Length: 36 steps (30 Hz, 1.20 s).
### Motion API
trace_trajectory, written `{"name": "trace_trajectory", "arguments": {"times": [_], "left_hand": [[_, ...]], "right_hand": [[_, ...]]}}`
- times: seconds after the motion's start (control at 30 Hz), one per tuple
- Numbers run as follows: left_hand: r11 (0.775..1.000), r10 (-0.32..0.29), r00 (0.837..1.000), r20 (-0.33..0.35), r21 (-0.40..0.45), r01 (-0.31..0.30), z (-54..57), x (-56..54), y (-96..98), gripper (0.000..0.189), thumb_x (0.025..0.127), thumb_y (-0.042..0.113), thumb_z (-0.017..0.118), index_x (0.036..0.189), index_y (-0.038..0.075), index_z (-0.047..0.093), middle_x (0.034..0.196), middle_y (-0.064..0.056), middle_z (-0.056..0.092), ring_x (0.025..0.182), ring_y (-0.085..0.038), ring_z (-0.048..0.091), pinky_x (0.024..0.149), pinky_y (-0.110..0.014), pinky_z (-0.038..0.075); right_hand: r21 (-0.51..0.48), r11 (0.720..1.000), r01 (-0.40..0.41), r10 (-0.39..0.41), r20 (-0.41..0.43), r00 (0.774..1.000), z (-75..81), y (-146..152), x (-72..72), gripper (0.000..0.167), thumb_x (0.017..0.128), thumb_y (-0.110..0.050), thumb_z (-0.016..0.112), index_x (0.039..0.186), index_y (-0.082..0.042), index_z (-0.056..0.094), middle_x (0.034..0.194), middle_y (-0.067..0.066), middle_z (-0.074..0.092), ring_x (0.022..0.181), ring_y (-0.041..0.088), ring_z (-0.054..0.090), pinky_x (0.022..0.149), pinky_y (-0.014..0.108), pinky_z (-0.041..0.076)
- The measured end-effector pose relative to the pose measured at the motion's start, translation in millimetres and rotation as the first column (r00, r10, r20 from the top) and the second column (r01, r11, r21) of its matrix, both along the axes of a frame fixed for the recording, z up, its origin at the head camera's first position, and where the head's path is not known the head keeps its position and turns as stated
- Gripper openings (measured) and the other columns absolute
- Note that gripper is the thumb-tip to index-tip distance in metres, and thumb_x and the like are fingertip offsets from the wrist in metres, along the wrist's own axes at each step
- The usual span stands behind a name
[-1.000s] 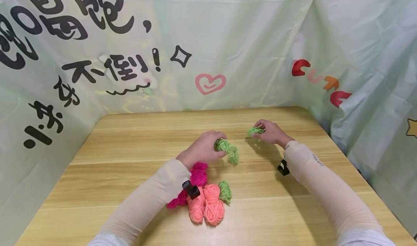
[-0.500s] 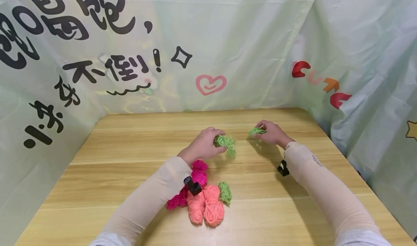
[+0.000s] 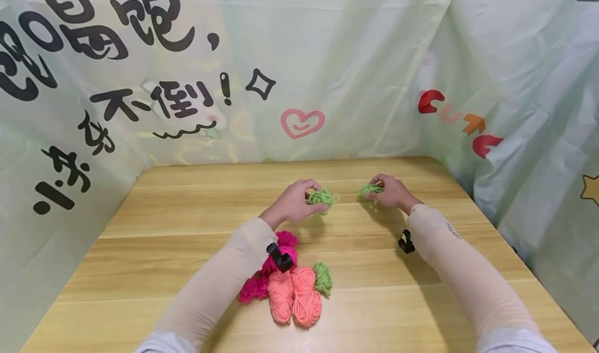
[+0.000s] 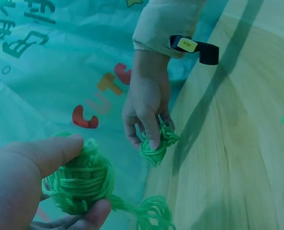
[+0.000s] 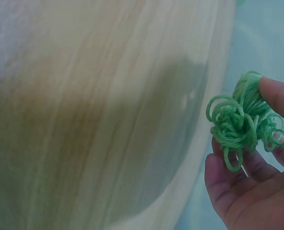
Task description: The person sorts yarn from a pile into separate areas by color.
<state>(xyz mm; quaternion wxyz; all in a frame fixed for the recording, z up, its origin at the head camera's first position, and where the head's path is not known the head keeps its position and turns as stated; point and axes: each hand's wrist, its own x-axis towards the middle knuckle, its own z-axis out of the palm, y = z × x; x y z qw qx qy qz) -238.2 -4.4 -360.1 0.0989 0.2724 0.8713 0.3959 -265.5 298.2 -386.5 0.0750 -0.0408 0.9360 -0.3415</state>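
My left hand (image 3: 295,201) pinches a light green yarn bundle (image 3: 320,197) above the far middle of the table. In the left wrist view, thumb and fingers press this wound green yarn (image 4: 82,179) from both sides, and a loose looped end hangs off it. To its right, my right hand (image 3: 394,192) holds a smaller green yarn bundle (image 3: 371,188). The right wrist view shows that tangled, loopy yarn (image 5: 242,117) between thumb and fingertips. The two bundles are apart, with a gap of bare table between them in the head view.
Nearer me on the wooden table (image 3: 383,311) lie two coral yarn skeins (image 3: 306,298), with a green yarn bundle (image 3: 323,278) touching their right side. Magenta yarn (image 3: 254,288) lies to their left, partly hidden by my left forearm. Printed cloth (image 3: 355,82) hangs behind and beside the table.
My left hand has moved slightly away from me with its green yarn, and the yarn's loose end has swung behind the bundle. My right hand has barely shifted.
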Motion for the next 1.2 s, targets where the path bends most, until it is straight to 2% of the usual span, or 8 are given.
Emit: {"name": "trace_trajectory", "arguments": {"times": [0.33,0.53,0.7,0.8,0.93,1.0,1.07,1.2], "left_hand": [[0.995,-0.030,0.982,0.186,0.096,0.013,-3.4,-10.0,2.4,0.036,0.091,0.032,0.068,0.108,0.011,0.045,0.093,-0.008,0.054,0.081,-0.022,0.055,0.074,-0.033,0.046],[0.989,-0.059,0.972,0.227,0.149,0.025,-3.0,-11.3,6.8,0.036,0.094,0.030,0.065,0.111,0.009,0.041,0.103,-0.009,0.046,0.087,-0.039,0.060,0.076,-0.032,0.050],[0.992,-0.022,0.976,0.216,0.126,-0.006,-3.4,-12.8,11.9,0.039,0.094,0.034,0.065,0.115,0.011,0.041,0.103,-0.008,0.047,0.077,-0.024,0.052,0.076,-0.033,0.045],[0.994,0.016,0.978,0.209,0.102,-0.039,-2.7,-14.1,15.4,0.048,0.091,0.037,0.069,0.124,0.013,0.043,0.110,-0.008,0.048,0.087,-0.021,0.049,0.082,-0.036,0.044],[0.996,0.046,0.979,0.196,0.071,-0.061,-1.9,-16.1,20.6,0.067,0.088,0.039,0.071,0.141,0.011,0.041,0.133,-0.009,0.048,0.116,-0.024,0.049,0.095,-0.040,0.044],[0.997,0.050,0.984,0.173,0.057,-0.061,-1.9,-16.8,22.9,0.069,0.089,0.039,0.070,0.144,0.009,0.042,0.135,-0.009,0.049,0.120,-0.024,0.049,0.097,-0.040,0.044],[0.996,0.045,0.987,0.156,0.064,-0.056,-3.1,-18.1,25.1,0.062,0.090,0.039,0.069,0.138,0.006,0.049,0.126,-0.010,0.056,0.111,-0.023,0.054,0.092,-0.038,0.047],[0.989,0.018,0.984,0.178,0.140,-0.043,-7.3,-21.2,29.1,0.035,0.096,0.039,0.061,0.107,0.006,0.061,0.092,-0.007,0.062,0.088,-0.023,0.060,0.081,-0.037,0.051]], "right_hand": [[0.002,1.000,0.013,-0.013,-0.001,1.000,-7.6,3,-2.8,0.039,0.094,-0.023,0.064,0.122,0.000,0.050,0.119,0.026,0.054,0.101,0.036,0.055,0.080,0.042,0.049],[0.013,1.000,0.017,-0.017,-0.005,1.000,-11.6,6,-5.6,0.040,0.094,-0.024,0.064,0.123,0.001,0.050,0.119,0.027,0.054,0.102,0.037,0.055,0.080,0.042,0.049],[0.022,1.000,0.017,-0.017,-0.008,1.000,-16.6,9,-9.5,0.040,0.094,-0.024,0.064,0.123,0.000,0.050,0.120,0.027,0.055,0.103,0.037,0.056,0.081,0.043,0.049],[0.023,1.000,0.016,-0.015,-0.010,1.000,-18.1,10,-11.1,0.040,0.094,-0.023,0.064,0.123,0.000,0.050,0.121,0.028,0.054,0.104,0.038,0.056,0.081,0.044,0.049],[0.042,0.999,0.012,-0.011,-0.024,1.000,-18.8,11,-12.4,0.040,0.094,-0.023,0.064,0.123,0.001,0.049,0.121,0.030,0.054,0.104,0.040,0.056,0.083,0.048,0.048],[0.052,0.999,0.012,-0.010,-0.033,0.999,-18.7,11,-12.7,0.041,0.094,-0.022,0.064,0.123,0.002,0.048,0.121,0.030,0.054,0.104,0.041,0.056,0.085,0.049,0.047],[0.060,0.998,0.012,-0.009,-0.038,0.999,-18.3,12,-12.9,0.041,0.094,-0.022,0.064,0.122,0.002,0.048,0.122,0.031,0.054,0.106,0.042,0.055,0.086,0.050,0.046],[0.063,0.998,0.015,-0.012,-0.041,0.999,-17.6,12,-13.2,0.040,0.094,-0.021,0.064,0.121,0.002,0.047,0.123,0.032,0.053,0.107,0.044,0.054,0.087,0.052,0.046]]}}
